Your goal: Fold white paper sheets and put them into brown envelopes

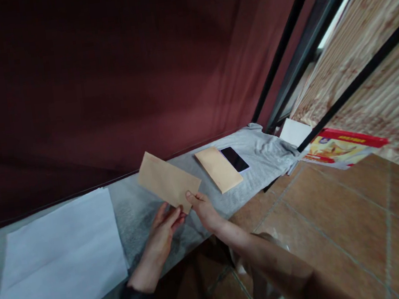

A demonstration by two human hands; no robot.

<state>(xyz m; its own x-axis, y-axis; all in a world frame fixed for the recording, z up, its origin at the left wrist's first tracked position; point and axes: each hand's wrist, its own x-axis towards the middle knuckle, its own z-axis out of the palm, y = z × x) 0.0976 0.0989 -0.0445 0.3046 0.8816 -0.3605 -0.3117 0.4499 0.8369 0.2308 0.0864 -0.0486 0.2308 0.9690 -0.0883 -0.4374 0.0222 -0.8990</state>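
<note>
Right hand [203, 209] has the tan envelope [167, 180] gripped at its near right corner: thumb flat on the upper face, fingers curled at and under the edge. Right forearm comes in from the lower right on a long diagonal, bare skin up to about the elbow, wrist fairly straight.

Left hand [166, 226] is at the envelope's near edge, just beside the right one. Forearm rises from bottom centre-left, black wristband [135, 297] on the wrist, fingers loosely extended, thumb tip meeting the edge. Blur and shade there, so can't tell if the left is actually pinching or only steadying.

Envelope is above the tabletop [133, 216], tilted, far end pointing up-left toward the dark red curtain [164, 100]. Tabletop has a grey cloth over it, bunched at the right end.

To the right of the hands: a second tan envelope [220, 169] lying flat, dark-screened phone [235, 158] right along its far right side. To the left: large white sheets [62, 263], well apart from the held envelope.
</note>
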